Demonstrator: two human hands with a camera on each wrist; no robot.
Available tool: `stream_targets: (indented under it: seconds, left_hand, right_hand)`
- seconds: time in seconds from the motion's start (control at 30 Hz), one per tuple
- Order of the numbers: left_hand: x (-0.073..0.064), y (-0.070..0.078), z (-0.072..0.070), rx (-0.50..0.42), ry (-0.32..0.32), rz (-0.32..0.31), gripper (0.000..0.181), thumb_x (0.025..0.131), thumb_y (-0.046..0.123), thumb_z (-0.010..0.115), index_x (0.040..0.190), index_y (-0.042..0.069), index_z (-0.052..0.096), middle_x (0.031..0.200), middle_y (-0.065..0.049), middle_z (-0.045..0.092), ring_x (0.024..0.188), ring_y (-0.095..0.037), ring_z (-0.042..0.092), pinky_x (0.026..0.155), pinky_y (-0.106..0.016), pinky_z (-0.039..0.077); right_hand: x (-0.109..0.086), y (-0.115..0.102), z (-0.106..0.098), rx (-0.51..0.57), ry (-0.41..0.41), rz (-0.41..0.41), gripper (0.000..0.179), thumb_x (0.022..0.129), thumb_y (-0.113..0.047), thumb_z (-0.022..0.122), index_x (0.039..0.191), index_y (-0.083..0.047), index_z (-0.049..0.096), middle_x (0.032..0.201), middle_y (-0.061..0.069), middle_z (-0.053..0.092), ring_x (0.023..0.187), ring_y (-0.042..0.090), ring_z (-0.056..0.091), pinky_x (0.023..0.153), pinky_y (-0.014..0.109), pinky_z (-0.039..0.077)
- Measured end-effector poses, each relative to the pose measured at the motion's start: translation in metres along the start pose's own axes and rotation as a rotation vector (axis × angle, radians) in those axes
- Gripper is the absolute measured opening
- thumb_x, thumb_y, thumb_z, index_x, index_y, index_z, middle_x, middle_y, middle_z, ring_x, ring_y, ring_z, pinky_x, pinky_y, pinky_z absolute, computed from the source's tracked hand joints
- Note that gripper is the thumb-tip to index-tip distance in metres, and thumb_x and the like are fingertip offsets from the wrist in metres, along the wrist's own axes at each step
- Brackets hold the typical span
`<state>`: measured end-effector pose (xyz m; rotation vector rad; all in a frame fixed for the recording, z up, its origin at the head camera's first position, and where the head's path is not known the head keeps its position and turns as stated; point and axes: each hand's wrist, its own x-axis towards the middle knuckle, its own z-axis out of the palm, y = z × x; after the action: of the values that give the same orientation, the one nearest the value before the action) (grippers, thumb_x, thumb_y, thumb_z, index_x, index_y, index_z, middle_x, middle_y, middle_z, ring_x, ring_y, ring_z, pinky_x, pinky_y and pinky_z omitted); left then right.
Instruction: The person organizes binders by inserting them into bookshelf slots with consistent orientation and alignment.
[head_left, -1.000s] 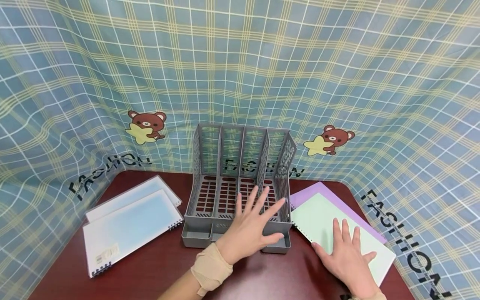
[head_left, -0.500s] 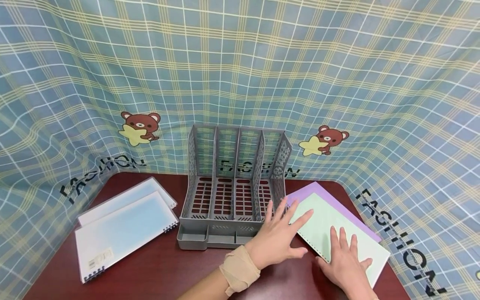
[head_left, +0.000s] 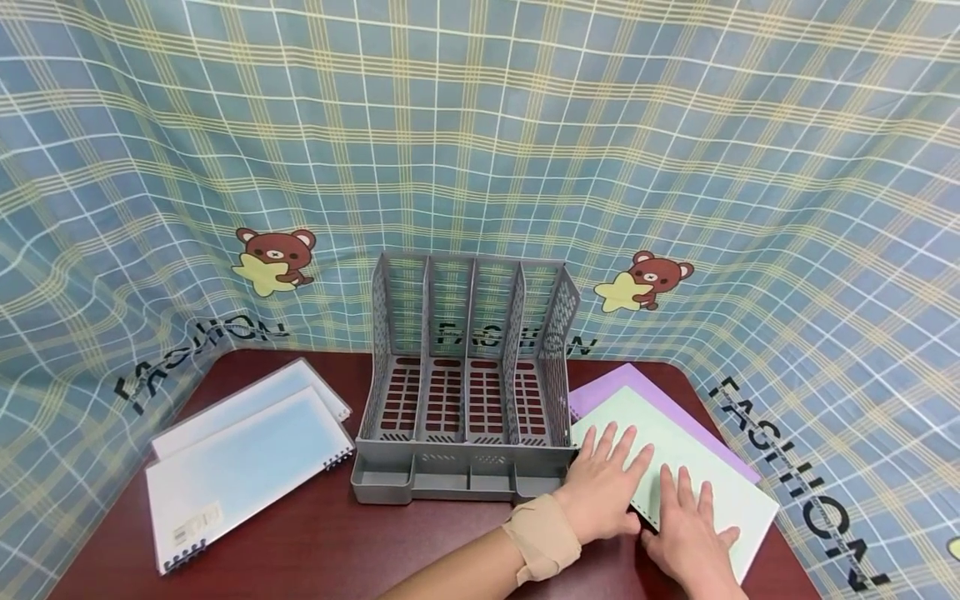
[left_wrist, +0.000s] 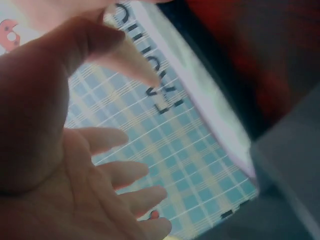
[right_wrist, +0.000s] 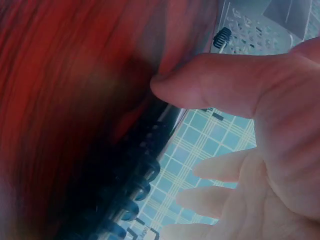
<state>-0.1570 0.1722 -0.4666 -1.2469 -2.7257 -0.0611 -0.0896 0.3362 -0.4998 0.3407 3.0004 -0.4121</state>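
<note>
A pale green spiral notebook (head_left: 660, 425) lies at the right of the table, on top of a purple notebook (head_left: 606, 385) whose far edge shows. My left hand (head_left: 603, 492), wrapped at the wrist, is over the green notebook's left part with fingers spread. Beside it, my right hand (head_left: 690, 525) is over the near part, fingers likewise straight. Whether either palm presses on the cover cannot be told. In the right wrist view, the dark spiral coil (right_wrist: 132, 200) runs below my right thumb. The left wrist view shows the notebook's pale edge (left_wrist: 210, 100) beyond my left fingers.
A grey file rack (head_left: 465, 450) with upright dividers and front trays stands mid-table, close to my left hand. Two bluish-white spiral notebooks (head_left: 255, 467) overlap at the left. Plaid cloth (head_left: 480, 167) hangs behind the dark red table (head_left: 300, 550).
My left hand has moved right, from above the rack to the green notebook. My right hand has shifted only slightly. The head view has turned a little to the right.
</note>
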Motion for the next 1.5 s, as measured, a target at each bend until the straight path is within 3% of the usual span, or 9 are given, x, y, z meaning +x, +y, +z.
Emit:
stream_targets:
  seconds: [0.23,0.37,0.6,0.83,1.0,1.27,1.5]
  left_hand:
    - [0.016,0.012,0.016,0.053,-0.101,-0.09,0.1,0.079,0.068,0.079,0.161,0.031,0.036,0.168,0.001,0.029,0.156,-0.026,0.026,0.124,-0.043,0.024]
    - [0.022,0.014,0.023,0.067,-0.151,-0.125,0.1,0.077,0.066,0.081,0.161,0.034,0.036,0.168,0.004,0.029,0.155,-0.024,0.026,0.124,-0.041,0.024]
    - [0.029,0.017,0.031,0.045,-0.199,-0.137,0.087,0.084,0.054,0.079,0.159,0.043,0.036,0.168,0.007,0.029,0.157,-0.02,0.024,0.125,-0.042,0.023]
    - [0.034,0.02,0.041,0.024,-0.228,-0.133,0.069,0.089,0.046,0.076,0.152,0.047,0.046,0.161,0.012,0.04,0.154,-0.015,0.031,0.122,-0.042,0.028]
    - [0.035,0.02,0.044,0.011,-0.199,-0.131,0.06,0.092,0.041,0.075,0.148,0.046,0.053,0.156,0.013,0.047,0.149,-0.016,0.039,0.119,-0.042,0.035]
    - [0.036,0.019,0.048,0.043,-0.182,-0.118,0.056,0.094,0.043,0.072,0.147,0.047,0.054,0.155,0.013,0.048,0.147,-0.016,0.041,0.116,-0.041,0.038]
    - [0.037,0.021,0.051,0.063,-0.201,-0.132,0.055,0.097,0.045,0.067,0.149,0.05,0.05,0.157,0.014,0.046,0.148,-0.015,0.04,0.117,-0.04,0.037]
  right_hand:
    - [0.003,0.002,0.003,-0.005,-0.02,0.034,0.101,0.087,-0.028,0.078,0.16,0.007,0.019,0.162,0.039,0.011,0.144,0.068,0.005,0.092,0.095,0.009]
    - [0.004,0.003,0.005,-0.014,-0.04,0.041,0.097,0.089,-0.029,0.076,0.16,0.007,0.02,0.161,0.038,0.017,0.142,0.068,0.016,0.091,0.095,0.015]
    - [0.007,0.001,0.007,-0.031,-0.028,0.038,0.089,0.09,-0.024,0.071,0.16,0.004,0.023,0.158,0.033,0.033,0.136,0.066,0.033,0.088,0.088,0.034]
    - [0.007,0.0,0.008,-0.068,0.026,-0.044,0.071,0.088,-0.015,0.068,0.148,0.013,0.042,0.148,0.039,0.043,0.126,0.07,0.042,0.085,0.079,0.045]
    - [0.009,-0.003,0.01,-0.083,0.043,-0.053,0.063,0.09,-0.011,0.062,0.143,0.017,0.043,0.146,0.041,0.044,0.124,0.072,0.043,0.08,0.079,0.047]
    - [0.016,-0.009,0.015,-0.107,-0.033,0.004,0.056,0.096,-0.006,0.052,0.144,0.02,0.037,0.147,0.044,0.038,0.127,0.076,0.034,0.075,0.09,0.036]
    - [0.016,-0.014,0.016,-0.111,0.011,-0.001,0.054,0.093,-0.002,0.056,0.138,0.022,0.04,0.141,0.045,0.043,0.121,0.077,0.038,0.068,0.091,0.036]
